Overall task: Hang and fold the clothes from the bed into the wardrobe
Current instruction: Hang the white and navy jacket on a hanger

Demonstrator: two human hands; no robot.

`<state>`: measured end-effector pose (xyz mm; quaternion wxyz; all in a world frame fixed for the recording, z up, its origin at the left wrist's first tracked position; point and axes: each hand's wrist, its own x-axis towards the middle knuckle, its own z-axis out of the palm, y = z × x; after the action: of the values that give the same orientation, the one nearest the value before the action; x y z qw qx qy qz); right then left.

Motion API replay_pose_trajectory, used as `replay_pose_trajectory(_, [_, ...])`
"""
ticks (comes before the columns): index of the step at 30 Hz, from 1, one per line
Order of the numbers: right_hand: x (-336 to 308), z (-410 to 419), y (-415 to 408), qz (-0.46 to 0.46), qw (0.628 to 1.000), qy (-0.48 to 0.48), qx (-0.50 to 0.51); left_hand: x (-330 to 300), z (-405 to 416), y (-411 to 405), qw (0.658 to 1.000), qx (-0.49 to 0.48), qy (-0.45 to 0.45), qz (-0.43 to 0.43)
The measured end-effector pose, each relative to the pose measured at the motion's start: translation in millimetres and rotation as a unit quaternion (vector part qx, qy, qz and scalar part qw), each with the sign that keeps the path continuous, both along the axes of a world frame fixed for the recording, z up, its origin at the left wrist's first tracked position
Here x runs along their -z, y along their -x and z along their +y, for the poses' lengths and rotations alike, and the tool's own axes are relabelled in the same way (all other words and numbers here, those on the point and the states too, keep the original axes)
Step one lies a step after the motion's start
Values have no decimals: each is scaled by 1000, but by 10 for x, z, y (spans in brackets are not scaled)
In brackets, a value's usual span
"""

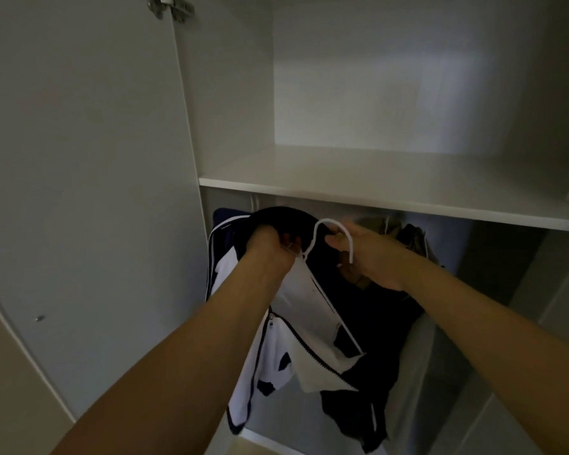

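Both hands are up at the wardrobe opening, just below the shelf [391, 195]. My left hand [270, 244] grips the jacket [309, 323] collar; my right hand [365, 254] pinches the white hanger [334, 229] hook. The jacket hangs from the hanger, unzipped. The rail is hidden behind the shelf edge. I judge: lift the hook clear, keep the collar centred, seat it left of 1 brown garment [408, 234].

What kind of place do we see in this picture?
Most likely the inside of an open wardrobe, probably in a bedroom: a white shelf, the open door with its hinge, and a navy-and-white jacket on a white hanger held up below the shelf.
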<state>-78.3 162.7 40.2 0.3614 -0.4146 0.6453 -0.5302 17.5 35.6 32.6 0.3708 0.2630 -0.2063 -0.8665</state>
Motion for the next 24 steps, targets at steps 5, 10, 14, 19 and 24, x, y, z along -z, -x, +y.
replay_pose_trajectory(5, [221, -54, 5, 26, 998, -34, -47, 10, -133, 18, 995, -58, -45, 60])
replay_pose_trajectory(10, [418, -176, -38, 131, 983, -106, -68, 53, -173, 18, 992, -90, -63, 64])
replay_pose_trajectory(14, [478, -291, -65, 267, 957, -91, -74, 48, -134, -61, 998, -56, -24, 31])
replay_pose_trajectory(19, [345, -335, 123, 268, 963, -23, 16, 106, 167, -715, 863, 202, 342, -311])
replay_pose_trajectory(24, [146, -337, 226, 286, 958, -13, -15, -18, -343, -1506, 650, -28, 612, -450])
